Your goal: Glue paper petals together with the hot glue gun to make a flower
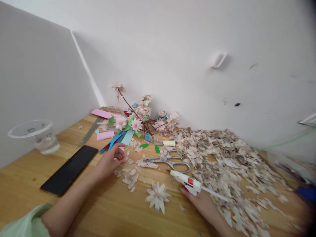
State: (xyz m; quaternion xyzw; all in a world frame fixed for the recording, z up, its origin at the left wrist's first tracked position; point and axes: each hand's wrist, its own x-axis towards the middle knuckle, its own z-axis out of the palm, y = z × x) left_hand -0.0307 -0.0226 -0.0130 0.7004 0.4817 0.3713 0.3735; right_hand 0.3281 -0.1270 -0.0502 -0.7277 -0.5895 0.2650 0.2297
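A wooden table (103, 210) stood in a corner of white walls (172, 49). The left hand (110, 162) reached to loose petals (129, 176), fingers curled together, seemingly pinching one, though blur hid it. The right hand (202, 202) lay beside a finished paper flower (157, 196), fingers wrapped around a glue gun (189, 181). Scissors (170, 160) lay just beyond. A scrap heap (229, 158) covered the right side; a phone (70, 169) and a clear dish (37, 135) sat left, flowered twigs (140, 117) by the wall.
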